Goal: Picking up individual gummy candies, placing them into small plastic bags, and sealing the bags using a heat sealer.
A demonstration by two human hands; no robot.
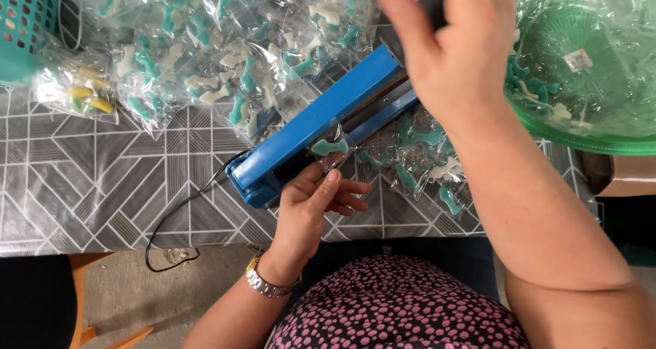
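Head view, looking down on a table (82, 185) with a grey geometric cover. Left hand (311, 209), lower centre of frame: thumb and fingertips pinch the edge of a small clear bag (331, 147) holding a teal-and-white piece; the bag's end lies in the sealer (321, 120). Remaining fingers are loosely curled, close together. A metal watch (268, 283) sits on that wrist. Right hand (454, 42), upper right of centre: palm down on the sealer's black handle (432, 4), fingers wrapped over it, pressed together. The sealer is blue, running diagonally from lower centre to upper right; its black cord (179, 216) trails off the table edge at lower left. Filled bags (225, 55) are heaped across the upper centre; more bags (424, 161) lie just right of the sealer, under the right forearm. A green basket (594, 141) lined with clear plastic stands at upper right. A teal basket (24, 21) is at upper left, with a bag of yellow pieces (85, 96) just below it.
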